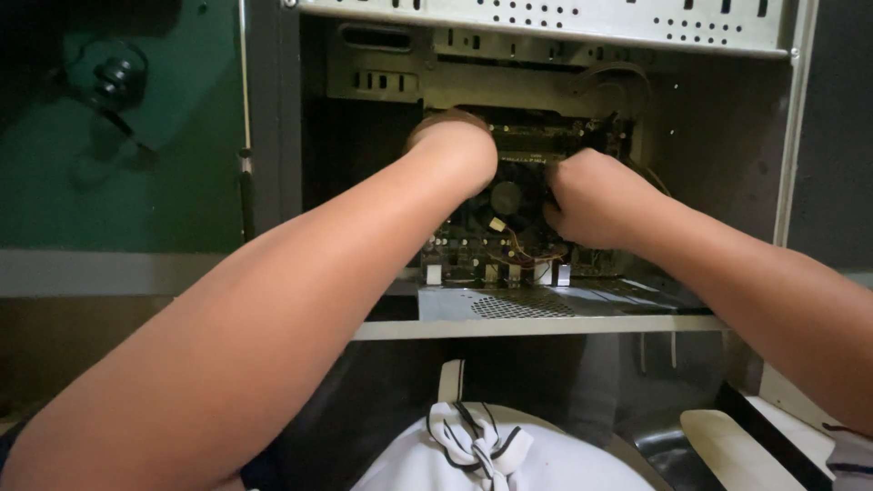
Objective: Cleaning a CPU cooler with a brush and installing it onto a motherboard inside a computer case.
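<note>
bg: green wall (136,164) L | grey ledge (109,273) below | dim light

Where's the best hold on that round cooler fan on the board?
Probably the fan by its two opposite outer edges, coming straight in through the case's open side. Its flat face points outward, and the left hand and right hand already flank it.

no packages, signs or screens in view, only possible label a small pale square sticker (497,224) on the circuit board inside the open case, just below the round fan, print unreadable
</note>
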